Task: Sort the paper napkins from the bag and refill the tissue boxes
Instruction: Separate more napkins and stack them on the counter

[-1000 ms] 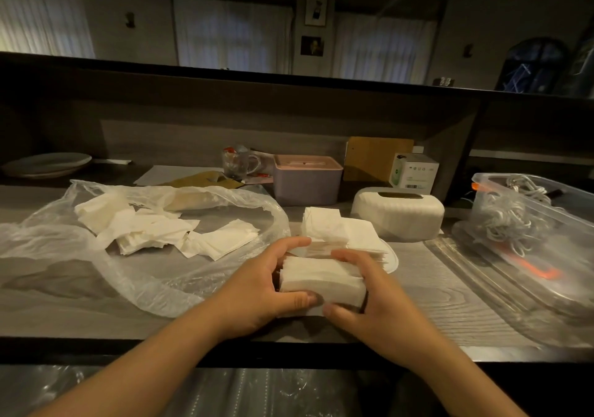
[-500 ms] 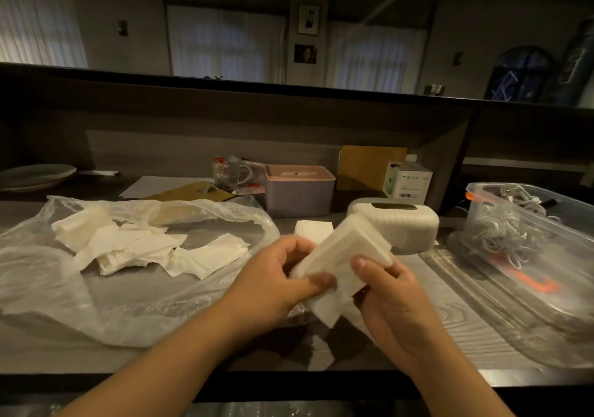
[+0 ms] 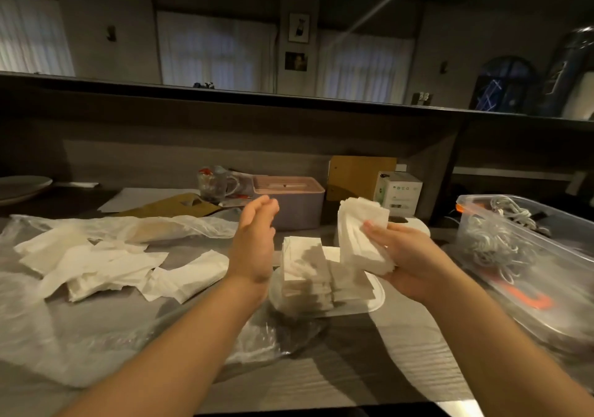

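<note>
My right hand [image 3: 408, 256] grips a thick stack of white napkins [image 3: 361, 233], raised on edge above the counter. My left hand [image 3: 255, 240] is lifted beside it, fingers straight and together, holding nothing. Between the hands, more stacked napkins [image 3: 303, 275] lie on a flat white lid [image 3: 377, 294]. Loose napkins [image 3: 106, 265] are spread on the clear plastic bag [image 3: 38, 336] at the left. A white tissue box [image 3: 421, 227] sits mostly hidden behind my right hand. A pink tissue box [image 3: 291, 203] stands at the back.
A clear plastic tub [image 3: 546, 256] with white cords sits at the right. A glass mug [image 3: 215, 185], a small white carton [image 3: 398, 191], brown cardboard [image 3: 360, 175] and papers [image 3: 141, 196] line the back. A plate [image 3: 19, 186] rests far left.
My left hand has let go of the napkin stack and opened out to the left. My right hand alone has lifted the stack higher and to the right.
</note>
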Demonstrator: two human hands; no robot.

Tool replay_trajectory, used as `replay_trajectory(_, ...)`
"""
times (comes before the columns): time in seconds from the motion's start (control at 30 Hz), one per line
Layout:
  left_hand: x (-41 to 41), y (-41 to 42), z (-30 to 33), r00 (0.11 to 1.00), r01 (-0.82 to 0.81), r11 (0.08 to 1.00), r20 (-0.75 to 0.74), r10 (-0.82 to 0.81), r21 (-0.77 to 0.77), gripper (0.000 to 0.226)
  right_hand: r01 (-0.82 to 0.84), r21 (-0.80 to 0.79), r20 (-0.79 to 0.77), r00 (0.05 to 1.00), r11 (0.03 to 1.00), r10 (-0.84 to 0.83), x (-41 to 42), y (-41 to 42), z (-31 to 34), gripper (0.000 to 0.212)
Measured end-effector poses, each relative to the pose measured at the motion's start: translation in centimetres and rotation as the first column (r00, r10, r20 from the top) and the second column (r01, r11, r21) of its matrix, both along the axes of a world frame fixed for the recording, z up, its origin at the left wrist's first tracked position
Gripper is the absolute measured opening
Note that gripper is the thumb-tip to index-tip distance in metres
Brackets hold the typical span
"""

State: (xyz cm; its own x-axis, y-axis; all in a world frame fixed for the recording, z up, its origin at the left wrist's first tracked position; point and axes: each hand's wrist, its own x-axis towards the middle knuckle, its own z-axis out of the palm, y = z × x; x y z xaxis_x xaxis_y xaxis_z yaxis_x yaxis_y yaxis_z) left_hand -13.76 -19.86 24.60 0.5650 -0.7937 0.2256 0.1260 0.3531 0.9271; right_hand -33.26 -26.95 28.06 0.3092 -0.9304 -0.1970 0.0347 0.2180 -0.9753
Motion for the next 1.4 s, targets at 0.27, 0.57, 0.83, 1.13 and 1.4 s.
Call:
replay_trajectory(0.27,-0.7,-0.9,-3.5,0.987,0.153,0.978,0.031,-0.159,0.143,0.062,0.051,-0.047,-0.343,0.937,0.998,-0.064,1.4,-1.1,-0.3,0.028)
replay_trajectory(0.57,-1.4,-1.0,-3.2,0.972,0.227,0.949,0.011,-0.235,0.217,0.070,0.061,-0.140,-0.386,0.916,0.988,-0.111,2.7,-0.3,-3.3,0.047)
replay_trajectory(0.83,-1.5,-1.5,-3.2,0.967,0.251,0.932,-0.028,-0.252,0.262,0.074,0.039,-0.154,-0.298,0.951,0.987,-0.084,3.1,-0.4,-5.0,0.053)
replay_trajectory(1.13,-1.9,0.3,-1.8,0.971,0.088,0.970,0.199,-0.134,0.225,0.057,0.293,-0.380,-0.108,0.928,0.877,-0.357,2.5,0.5,-4.7,0.037)
replay_trajectory(1.4,-0.3,3.7,2.9,0.845,-0.011,0.966,0.520,-0.128,0.257,0.018,0.178,-0.891,-0.073,0.851,0.417,-0.520,6.0,4.2,-3.6,0.010)
